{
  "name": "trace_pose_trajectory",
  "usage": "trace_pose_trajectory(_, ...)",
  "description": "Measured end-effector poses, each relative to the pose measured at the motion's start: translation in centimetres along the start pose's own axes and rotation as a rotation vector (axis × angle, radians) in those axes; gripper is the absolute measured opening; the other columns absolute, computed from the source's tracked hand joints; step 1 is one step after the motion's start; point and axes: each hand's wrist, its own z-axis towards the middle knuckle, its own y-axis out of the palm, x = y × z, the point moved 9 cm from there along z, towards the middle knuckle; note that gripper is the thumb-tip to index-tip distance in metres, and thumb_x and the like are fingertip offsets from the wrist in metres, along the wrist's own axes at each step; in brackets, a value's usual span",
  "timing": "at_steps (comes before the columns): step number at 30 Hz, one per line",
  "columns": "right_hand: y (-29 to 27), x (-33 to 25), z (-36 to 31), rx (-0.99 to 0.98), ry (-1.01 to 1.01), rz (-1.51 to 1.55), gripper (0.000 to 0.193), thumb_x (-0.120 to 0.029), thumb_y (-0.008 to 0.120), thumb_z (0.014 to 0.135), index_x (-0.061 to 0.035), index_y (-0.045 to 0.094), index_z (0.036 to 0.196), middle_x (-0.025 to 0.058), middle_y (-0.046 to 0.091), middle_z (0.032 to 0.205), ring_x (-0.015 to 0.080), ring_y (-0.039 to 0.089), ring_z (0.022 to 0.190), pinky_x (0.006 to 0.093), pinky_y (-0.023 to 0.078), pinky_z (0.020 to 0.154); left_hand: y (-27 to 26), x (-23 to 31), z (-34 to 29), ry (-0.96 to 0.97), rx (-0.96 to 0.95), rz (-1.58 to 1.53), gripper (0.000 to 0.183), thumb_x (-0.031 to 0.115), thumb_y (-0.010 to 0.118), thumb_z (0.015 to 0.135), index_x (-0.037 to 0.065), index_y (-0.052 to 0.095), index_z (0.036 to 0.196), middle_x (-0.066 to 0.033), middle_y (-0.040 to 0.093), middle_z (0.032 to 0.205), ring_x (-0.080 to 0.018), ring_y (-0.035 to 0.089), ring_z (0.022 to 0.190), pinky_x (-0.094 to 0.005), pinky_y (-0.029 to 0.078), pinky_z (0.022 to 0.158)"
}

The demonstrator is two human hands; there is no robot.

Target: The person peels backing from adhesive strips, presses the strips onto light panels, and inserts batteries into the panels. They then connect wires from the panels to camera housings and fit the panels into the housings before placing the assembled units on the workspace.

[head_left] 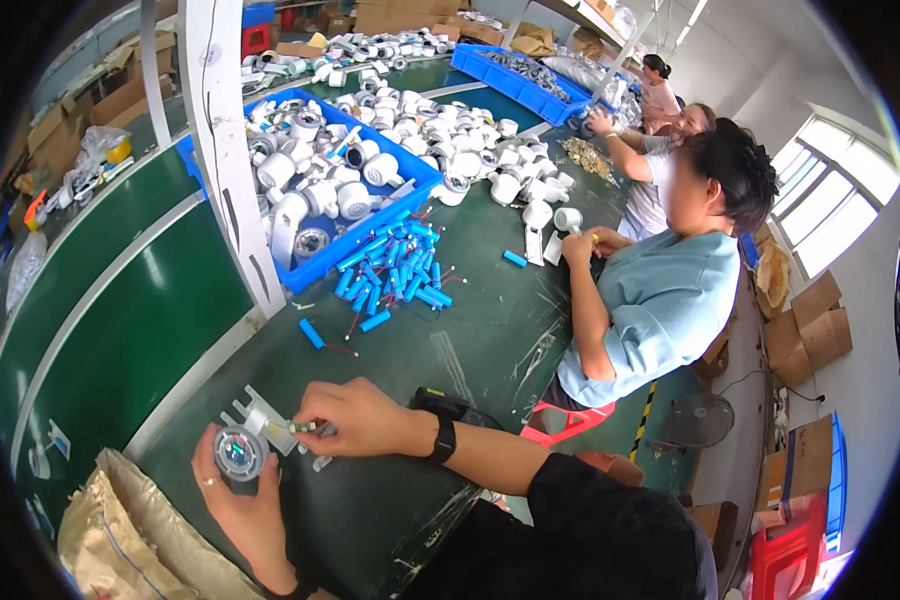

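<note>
In my left hand (238,512) is a round lamp head (239,453) with a grey ring and a clear lens, gripped between thumb and fingers just above the green table. A white housing arm (261,414) with prongs extends from beside the lamp head toward my right hand (362,420). The right fingers are pinched on a small circuit board (301,427) at the end of that arm. A small pale piece (321,463) lies on the table below those fingers. Whether wires join the board to the lamp is too small to tell.
Blue battery cells (395,265) with red leads lie heaped ahead, beside a blue crate (370,215) of white lamp housings. More housings (450,130) spread behind. A co-worker in light blue (650,300) sits at the right. A black tool (440,402) lies beyond my right wrist; a brown sack (120,530) stands lower left.
</note>
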Motion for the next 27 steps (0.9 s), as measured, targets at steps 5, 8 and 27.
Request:
trace_pose_trajectory(5,0.3,-0.1,-0.1,-0.012,-0.021,0.031,0.028,-0.011,0.083,0.081,-0.0094,0.062,0.099,0.0039,0.064,0.089,0.0194,0.070,0.065,0.0299,0.055,0.055,0.1,-1.2,0.0,-0.043,-0.034,-0.031,0.076,-0.010,0.078,0.069,0.000,0.053,0.139,-0.0172,0.055,0.132,-0.0348,0.056,0.124,-0.0421,0.044,0.108)
trace_pose_trajectory(8,0.2,-0.3,0.2,-0.006,-0.054,0.013,0.029,-0.010,0.083,0.081,-0.0100,0.060,0.099,0.0034,0.063,0.089,0.0204,0.067,0.063,0.0316,0.051,0.052,0.5,-1.9,-0.1,-0.055,-0.058,-0.026,0.074,-0.012,0.073,0.073,0.002,0.051,0.142,-0.0134,0.053,0.136,-0.0292,0.055,0.126,-0.0381,0.044,0.109)
trace_pose_trajectory(27,0.3,0.1,0.0,-0.035,-0.030,0.028,0.025,-0.012,0.081,0.083,-0.0103,0.060,0.095,0.0032,0.059,0.087,0.0223,0.061,0.060,0.0345,0.047,0.050,-0.2,-2.4,0.0,-0.100,-0.080,0.063,0.065,0.001,0.078,0.079,0.001,0.055,0.139,-0.0174,0.056,0.137,-0.0333,0.054,0.127,-0.0434,0.042,0.110)
